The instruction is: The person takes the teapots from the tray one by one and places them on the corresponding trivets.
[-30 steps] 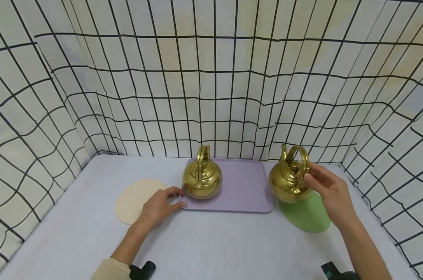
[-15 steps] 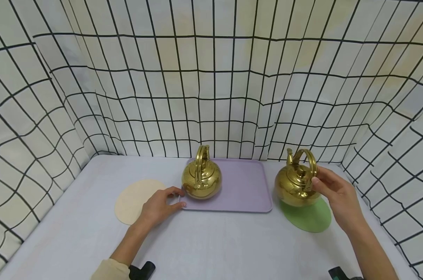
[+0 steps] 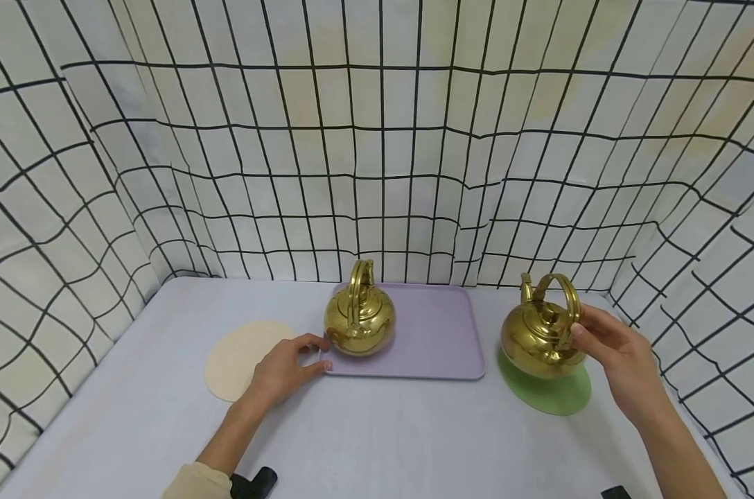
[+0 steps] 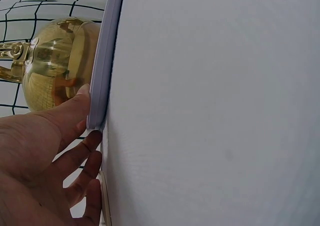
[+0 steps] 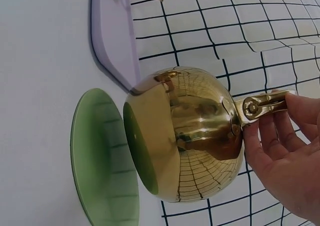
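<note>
Fingers (image 5: 255,148) of the right hand (image 3: 623,367) are wrapped on one side of the handle (image 5: 255,106), so the brass kettle (image 3: 535,341), held just over the green mat (image 3: 553,402), could get tipped if that grip rolls; lilac tray (image 3: 439,333) is pinched by the left hand (image 3: 283,371) btw

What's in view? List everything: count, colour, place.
Table: one, white, foreground
Tray: one, lilac, centre back
Cream disc: one, cream, left of tray
Green disc: one, green, right of tray
Tray kettle: one, golden, tray's left end
Held kettle: one, golden, above green disc
Wire grid: three sides, black, around table
Backing: count unclear, mostly white, behind grid
Wrist devices: two, black, head view's bottom
Sleeve: one, beige, lower left
Left hand: one, bare, holding tray's corner
Right hand: one, bare, gripping held kettle
</note>
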`<state>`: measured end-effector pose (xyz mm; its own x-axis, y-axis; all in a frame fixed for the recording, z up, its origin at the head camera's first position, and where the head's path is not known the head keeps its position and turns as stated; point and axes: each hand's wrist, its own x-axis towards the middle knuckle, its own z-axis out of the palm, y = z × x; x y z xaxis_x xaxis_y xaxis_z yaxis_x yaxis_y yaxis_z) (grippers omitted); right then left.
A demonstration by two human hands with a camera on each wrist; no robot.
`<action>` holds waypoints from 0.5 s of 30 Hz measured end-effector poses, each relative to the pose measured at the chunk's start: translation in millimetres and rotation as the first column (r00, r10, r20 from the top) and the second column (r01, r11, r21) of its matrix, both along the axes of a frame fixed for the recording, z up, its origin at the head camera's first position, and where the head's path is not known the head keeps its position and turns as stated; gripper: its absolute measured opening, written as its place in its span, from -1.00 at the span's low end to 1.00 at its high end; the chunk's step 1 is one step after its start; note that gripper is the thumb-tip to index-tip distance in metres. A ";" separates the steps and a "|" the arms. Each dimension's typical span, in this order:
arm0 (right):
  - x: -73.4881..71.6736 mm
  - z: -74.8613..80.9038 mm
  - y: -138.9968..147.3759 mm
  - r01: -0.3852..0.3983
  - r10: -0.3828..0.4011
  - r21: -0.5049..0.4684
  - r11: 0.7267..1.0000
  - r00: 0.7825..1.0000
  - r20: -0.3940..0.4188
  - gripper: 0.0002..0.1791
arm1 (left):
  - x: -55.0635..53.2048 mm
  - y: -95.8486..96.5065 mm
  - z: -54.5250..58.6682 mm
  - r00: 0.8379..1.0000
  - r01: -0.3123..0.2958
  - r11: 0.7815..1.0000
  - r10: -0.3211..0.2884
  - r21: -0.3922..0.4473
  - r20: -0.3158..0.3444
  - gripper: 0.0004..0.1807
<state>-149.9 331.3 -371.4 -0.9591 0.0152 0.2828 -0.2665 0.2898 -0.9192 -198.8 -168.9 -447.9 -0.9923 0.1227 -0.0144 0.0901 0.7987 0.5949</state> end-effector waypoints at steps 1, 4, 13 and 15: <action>0.5 -0.4 1.1 -0.001 0.001 0.003 1.000 1.000 0.002 -0.57 | 0.0 -0.2 0.0 1.000 0.000 1.000 0.000 0.000 0.000 -0.66; 2.1 -1.1 4.3 0.002 -0.002 0.024 1.000 1.000 0.010 -0.56 | -0.3 0.2 -0.4 1.000 0.000 1.000 0.000 -0.001 0.001 -0.66; 5.7 -4.7 8.9 0.009 -0.011 0.046 0.999 0.999 0.041 -0.54 | -0.5 -0.3 -1.1 1.000 0.002 1.000 -0.002 0.003 -0.001 -0.66; 6.9 -5.4 9.3 0.012 -0.014 0.053 0.999 0.999 0.042 -0.53 | -0.6 -0.3 -1.2 1.000 0.004 1.000 -0.004 0.003 -0.003 -0.66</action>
<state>-143.0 340.6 -376.9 -0.9699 0.0142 0.2430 -0.2237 0.3412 -0.9130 -199.3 -169.2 -449.1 -0.9919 0.1268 -0.0113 0.0950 0.7966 0.5969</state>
